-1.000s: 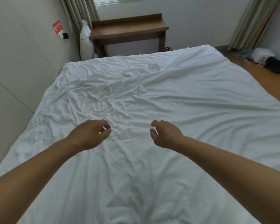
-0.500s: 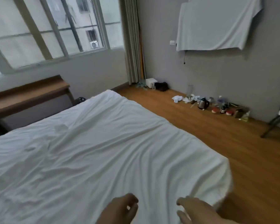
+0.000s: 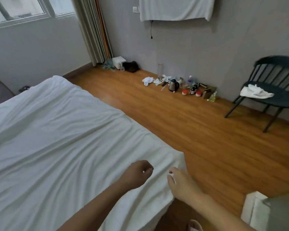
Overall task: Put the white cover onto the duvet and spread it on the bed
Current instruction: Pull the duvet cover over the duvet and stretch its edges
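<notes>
The white covered duvet [image 3: 62, 144] lies spread over the bed, with shallow wrinkles across it. Its near right corner [image 3: 180, 157] hangs at the bed's edge. My left hand [image 3: 138, 174] hovers just over the duvet close to that corner, fingers loosely curled, with nothing visible in them. My right hand [image 3: 182, 184] is at the duvet's right edge just below the corner. Its fingers are relaxed and their tips are at the fabric, with no visible grip.
Wooden floor [image 3: 198, 130] runs along the bed's right side. A dark chair [image 3: 272, 90] with a white cloth stands by the far wall. A kettle [image 3: 173, 85], bottles and small items line that wall. A white and grey object [image 3: 264, 212] sits at the lower right.
The view has swung from the bed's middle to its right near corner. Both hands have moved right, from over the centre of the duvet to that corner.
</notes>
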### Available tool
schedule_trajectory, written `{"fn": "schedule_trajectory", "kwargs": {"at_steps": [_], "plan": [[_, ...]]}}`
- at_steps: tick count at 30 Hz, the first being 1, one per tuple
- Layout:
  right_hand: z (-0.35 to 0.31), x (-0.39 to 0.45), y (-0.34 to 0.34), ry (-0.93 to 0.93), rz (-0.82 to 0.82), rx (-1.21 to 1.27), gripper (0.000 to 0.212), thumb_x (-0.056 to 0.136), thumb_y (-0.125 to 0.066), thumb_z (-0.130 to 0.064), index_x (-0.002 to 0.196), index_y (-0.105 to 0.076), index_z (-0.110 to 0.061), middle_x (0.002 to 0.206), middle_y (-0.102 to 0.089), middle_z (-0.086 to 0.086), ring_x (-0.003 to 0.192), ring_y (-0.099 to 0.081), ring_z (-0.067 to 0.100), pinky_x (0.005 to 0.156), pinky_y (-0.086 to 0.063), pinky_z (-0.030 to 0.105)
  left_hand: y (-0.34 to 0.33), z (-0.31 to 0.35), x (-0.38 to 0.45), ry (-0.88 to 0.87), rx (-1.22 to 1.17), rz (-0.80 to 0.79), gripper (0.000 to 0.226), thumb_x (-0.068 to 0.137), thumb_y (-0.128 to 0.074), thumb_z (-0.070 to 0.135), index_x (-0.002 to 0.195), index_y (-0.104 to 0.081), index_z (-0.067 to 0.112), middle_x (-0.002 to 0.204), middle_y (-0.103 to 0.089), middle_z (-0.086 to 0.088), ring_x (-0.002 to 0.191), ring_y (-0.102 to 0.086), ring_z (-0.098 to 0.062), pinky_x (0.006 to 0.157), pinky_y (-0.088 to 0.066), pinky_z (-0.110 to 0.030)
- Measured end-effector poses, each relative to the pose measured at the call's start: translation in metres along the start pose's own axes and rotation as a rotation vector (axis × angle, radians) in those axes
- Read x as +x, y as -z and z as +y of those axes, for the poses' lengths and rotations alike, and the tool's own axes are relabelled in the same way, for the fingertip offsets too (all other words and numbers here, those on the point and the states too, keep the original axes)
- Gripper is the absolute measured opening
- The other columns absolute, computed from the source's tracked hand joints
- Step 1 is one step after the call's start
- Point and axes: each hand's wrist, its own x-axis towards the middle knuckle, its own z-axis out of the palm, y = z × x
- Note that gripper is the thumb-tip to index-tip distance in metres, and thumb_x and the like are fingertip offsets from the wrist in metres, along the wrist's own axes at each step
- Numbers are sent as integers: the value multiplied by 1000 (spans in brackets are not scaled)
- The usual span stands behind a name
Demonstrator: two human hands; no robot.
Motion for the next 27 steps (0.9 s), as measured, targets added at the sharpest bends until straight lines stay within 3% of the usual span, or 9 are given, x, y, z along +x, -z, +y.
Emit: {"fn": "schedule_trajectory", "kwargs": {"at_steps": [4, 11, 14, 16, 18, 20, 23, 27], "plan": [[53, 65, 85, 16, 9, -59, 28, 102, -35, -40, 82, -46, -24, 84, -50, -5, 70, -50, 16, 64, -48, 41, -14, 76, 90, 87, -73, 60, 24, 100, -52, 38, 111, -69, 25, 108, -67, 16, 99, -62, -3, 81, -50, -21], [113, 186, 188, 70, -104, -183, 25, 104, -40, -36, 88, -48, -19, 93, -53, 1, 77, -51, 24, 65, -43, 38, -25, 142, 213, 138, -72, 190, 20, 100, -52, 34, 106, -69, 26, 103, -71, 13, 94, -63, -3, 85, -54, -30], [125, 250, 206, 84, -139, -217, 26, 103, -41, -38, 94, -55, -18, 97, -61, 3, 83, -60, 25, 71, -53, 39, -20, 147, 266, 170, -99, 224, 19, 100, -53, 31, 100, -69, 21, 96, -72, 8, 88, -65, -8, 82, -55, -35], [131, 297, 215, 114, -147, -233, 26, 100, -42, -39, 92, -58, -20, 96, -64, 3, 84, -63, 25, 73, -57, 42, -13, 146, 305, 192, -112, 255, 19, 101, -53, 30, 97, -68, 20, 95, -71, 9, 85, -65, -7, 77, -55, -30], [136, 347, 227, 146, -155, -252, 27, 99, -42, -39, 87, -58, -20, 91, -64, 2, 81, -64, 26, 70, -56, 42, -5, 142, 348, 219, -114, 275, 18, 103, -53, 29, 95, -67, 22, 96, -70, 9, 82, -63, -5, 67, -47, -15], [143, 397, 239, 165, -159, -272, 27, 98, -44, -38, 82, -56, -21, 87, -64, 1, 79, -64, 26, 68, -55, 41, 4, 137, 388, 255, -100, 283, 21, 104, -52, 32, 108, -70, 23, 103, -71, 9, 83, -61, -2, 64, -37, -5], [145, 468, 265, 180, -194, -284, 25, 101, -45, -36, 82, -55, -23, 82, -61, -4, 72, -60, 18, 63, -53, 40, 29, 134, 444, 305, -102, 267, 26, 105, -50, 36, 119, -69, 24, 111, -71, 11, 86, -61, 0, 63, -37, -3], [122, 558, 311, 249, -263, -339, 28, 103, -42, -38, 86, -56, -21, 82, -57, -7, 70, -57, 14, 54, -39, 31, 88, 138, 506, 394, -69, 259, 26, 105, -47, 37, 118, -66, 25, 109, -69, 10, 84, -59, -2, 64, -37, -9]]}}
